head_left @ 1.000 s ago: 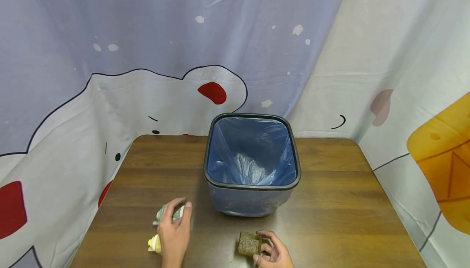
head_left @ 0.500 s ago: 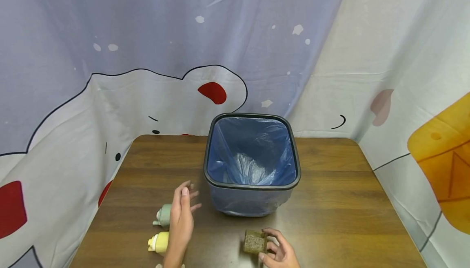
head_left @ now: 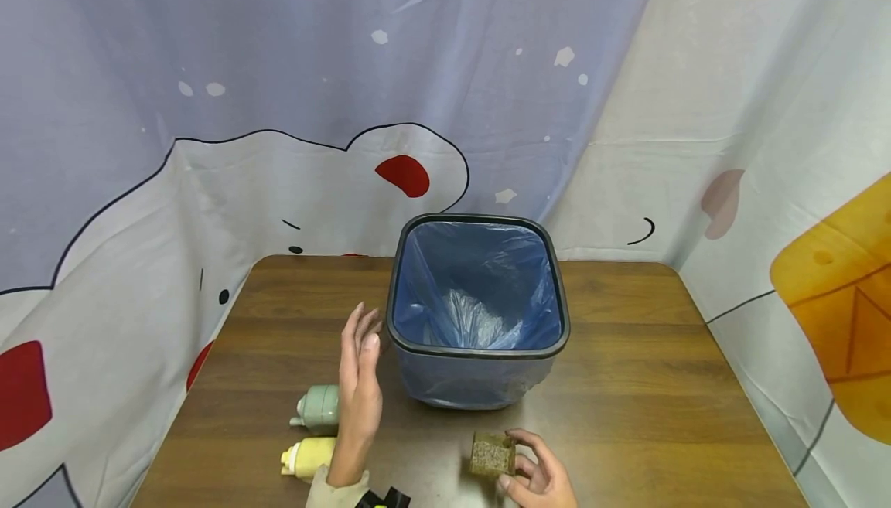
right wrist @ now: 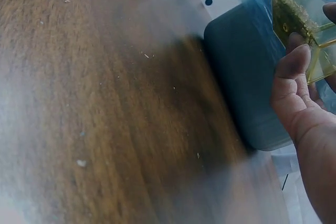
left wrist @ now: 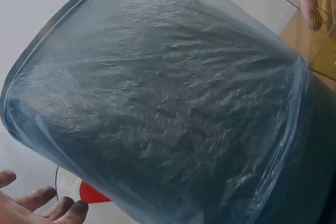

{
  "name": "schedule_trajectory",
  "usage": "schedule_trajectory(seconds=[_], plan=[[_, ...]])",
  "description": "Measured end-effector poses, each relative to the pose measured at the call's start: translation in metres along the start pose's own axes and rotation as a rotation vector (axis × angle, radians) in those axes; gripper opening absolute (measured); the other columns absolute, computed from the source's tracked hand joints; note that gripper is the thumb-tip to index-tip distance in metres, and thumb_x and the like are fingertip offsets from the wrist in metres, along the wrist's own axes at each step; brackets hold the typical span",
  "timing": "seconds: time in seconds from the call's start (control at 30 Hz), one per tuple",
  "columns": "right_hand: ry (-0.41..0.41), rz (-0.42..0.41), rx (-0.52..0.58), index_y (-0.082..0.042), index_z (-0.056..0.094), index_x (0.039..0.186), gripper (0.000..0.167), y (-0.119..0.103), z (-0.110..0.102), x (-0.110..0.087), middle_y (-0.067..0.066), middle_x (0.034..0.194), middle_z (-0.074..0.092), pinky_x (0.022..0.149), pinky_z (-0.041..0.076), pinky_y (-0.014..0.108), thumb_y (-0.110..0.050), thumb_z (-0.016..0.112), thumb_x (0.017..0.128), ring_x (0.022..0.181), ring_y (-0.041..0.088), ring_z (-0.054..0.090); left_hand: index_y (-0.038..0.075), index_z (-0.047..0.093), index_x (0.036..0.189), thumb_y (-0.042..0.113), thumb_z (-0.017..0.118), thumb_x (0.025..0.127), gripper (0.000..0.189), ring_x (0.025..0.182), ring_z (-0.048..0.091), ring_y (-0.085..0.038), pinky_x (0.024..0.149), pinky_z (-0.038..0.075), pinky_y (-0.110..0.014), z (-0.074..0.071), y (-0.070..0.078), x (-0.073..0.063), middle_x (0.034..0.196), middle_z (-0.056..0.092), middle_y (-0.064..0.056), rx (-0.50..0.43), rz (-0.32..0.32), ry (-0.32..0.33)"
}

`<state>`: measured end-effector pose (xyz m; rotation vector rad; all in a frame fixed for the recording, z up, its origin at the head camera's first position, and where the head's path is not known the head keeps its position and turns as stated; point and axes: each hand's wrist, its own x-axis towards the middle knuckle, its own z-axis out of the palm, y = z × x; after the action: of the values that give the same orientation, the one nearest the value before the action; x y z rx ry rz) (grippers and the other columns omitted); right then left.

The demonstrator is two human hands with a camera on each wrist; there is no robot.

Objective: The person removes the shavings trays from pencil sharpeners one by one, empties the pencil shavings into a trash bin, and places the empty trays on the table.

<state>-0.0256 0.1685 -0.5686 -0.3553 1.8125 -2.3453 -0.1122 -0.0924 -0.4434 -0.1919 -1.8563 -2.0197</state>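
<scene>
My right hand [head_left: 539, 473] grips a small see-through yellow box [head_left: 493, 455] over the table, in front of the bin. In the right wrist view, the thumb and fingers hold the box [right wrist: 290, 17], and fine brownish bits show inside it. My left hand [head_left: 360, 388] is raised beside the bin's left side, fingers extended, holding nothing. Its fingers [left wrist: 71, 212] appear at the lower left of the left wrist view. The trash bin [head_left: 473, 383] has a dark rim and a blue plastic liner [head_left: 480, 315].
A green bottle-like object [head_left: 319, 407] and a yellow one [head_left: 311, 458] lie left of my left forearm, partly covered by it. The wooden table [head_left: 640, 415] has pale crumbs on it in the right wrist view. A printed curtain [head_left: 278, 52] hangs behind and alongside.
My left hand has left the green object and moved up and right towards the bin, its fingers straightening. My right hand has shifted slightly right with the yellow box.
</scene>
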Motion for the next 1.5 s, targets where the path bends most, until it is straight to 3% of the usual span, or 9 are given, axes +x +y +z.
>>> schedule_trajectory(seconds=[0.2,0.4,0.7,0.9,1.0,1.13,1.3,1.4,1.5], plan=[[-0.017,-0.072,0.031,0.015,0.027,0.130,0.060,-0.001,-0.002,0.000,0.021,0.100,0.059,0.069,0.052,0.028,0.010,0.059,0.080,0.085,0.020,0.063,0.011,0.033,0.140,0.016,0.036,0.098,0.043,0.127,0.037,-0.024,0.096,0.034,-0.021,0.004,-0.001,0.003,0.136,0.042,-0.016,-0.013,0.021,0.005],[0.012,-0.091,0.044,0.013,0.030,0.131,0.058,-0.004,-0.006,-0.002,0.016,0.107,0.057,0.070,0.052,0.029,0.012,0.057,0.080,0.086,0.021,0.063,0.011,0.035,0.140,0.018,0.038,0.097,0.043,0.125,0.040,-0.022,0.095,0.035,-0.018,0.006,0.001,0.005,0.135,0.044,-0.013,0.016,0.010,0.008],[0.005,-0.198,0.042,0.019,0.024,0.130,0.059,-0.011,-0.012,-0.002,0.021,0.120,0.048,0.075,0.052,0.031,0.014,0.055,0.080,0.098,0.023,0.061,0.025,0.032,0.142,0.024,0.038,0.098,0.045,0.125,0.038,-0.019,0.100,0.030,-0.039,0.008,0.004,0.007,0.137,0.041,-0.008,0.074,-0.040,-0.043],[-0.054,-0.306,0.104,0.023,0.021,0.129,0.058,-0.013,-0.012,-0.001,0.025,0.118,0.051,0.077,0.051,0.031,0.022,0.049,0.078,0.101,0.026,0.059,0.022,0.031,0.143,0.016,0.038,0.098,0.046,0.129,0.036,-0.017,0.101,0.031,-0.020,0.011,0.002,0.010,0.142,0.037,-0.004,0.049,0.031,-0.090],[-0.070,-0.332,0.101,0.023,0.021,0.128,0.058,-0.014,-0.013,-0.001,0.025,0.120,0.050,0.078,0.051,0.032,0.023,0.049,0.078,0.103,0.026,0.059,0.022,0.029,0.144,0.015,0.039,0.098,0.048,0.131,0.034,-0.016,0.102,0.030,-0.019,0.012,0.001,0.013,0.145,0.033,0.000,0.066,0.064,-0.117],[-0.071,-0.303,0.089,0.020,0.023,0.130,0.057,-0.015,-0.013,-0.002,0.023,0.118,0.050,0.078,0.051,0.034,0.019,0.051,0.079,0.103,0.026,0.059,0.024,0.027,0.144,0.013,0.041,0.097,0.051,0.133,0.031,-0.016,0.104,0.026,-0.021,0.012,-0.002,0.019,0.147,0.030,0.003,0.134,0.115,-0.142],[-0.054,-0.222,0.103,0.015,0.026,0.132,0.058,-0.014,-0.012,-0.005,0.018,0.117,0.054,0.078,0.051,0.030,0.014,0.053,0.081,0.100,0.024,0.060,0.018,0.035,0.141,0.007,0.040,0.096,0.047,0.134,0.027,-0.021,0.107,0.023,-0.038,0.012,-0.007,0.021,0.145,0.034,-0.002,0.210,0.179,-0.148],[-0.057,-0.232,0.100,0.015,0.025,0.132,0.057,-0.012,-0.012,-0.005,0.015,0.121,0.049,0.079,0.051,0.031,0.015,0.052,0.081,0.101,0.024,0.060,0.015,0.040,0.137,0.006,0.040,0.095,0.043,0.134,0.026,-0.026,0.104,0.021,-0.051,0.013,-0.009,0.019,0.144,0.034,-0.008,0.237,0.205,-0.144],[-0.067,-0.269,0.093,0.017,0.025,0.132,0.057,-0.011,-0.012,-0.003,0.016,0.125,0.043,0.079,0.050,0.032,0.016,0.051,0.081,0.104,0.024,0.058,0.014,0.043,0.133,0.010,0.040,0.095,0.039,0.133,0.026,-0.030,0.103,0.021,-0.056,0.015,-0.009,0.019,0.144,0.032,-0.012,0.258,0.218,-0.122]])
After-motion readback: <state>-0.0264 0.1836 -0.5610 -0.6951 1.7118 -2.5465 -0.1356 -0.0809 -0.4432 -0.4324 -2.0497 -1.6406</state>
